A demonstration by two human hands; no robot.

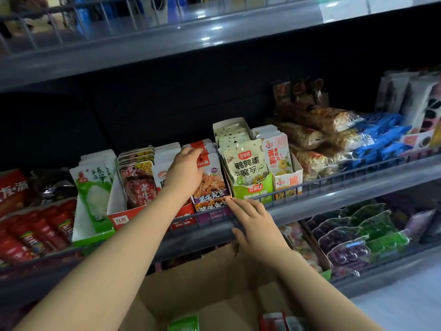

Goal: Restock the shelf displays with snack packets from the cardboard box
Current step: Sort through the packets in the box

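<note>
Purple display carton: right hand flat against its front steadies it while left hand pinches squid packets to seat them upright.

Left hand raised, fingers curled, right hand lower, fingers spread

Left hand is up on the purple squid packets in their display tray, fingers curled over the tops. Right hand rests flat on the shelf rail. Cardboard box sits below.
</note>
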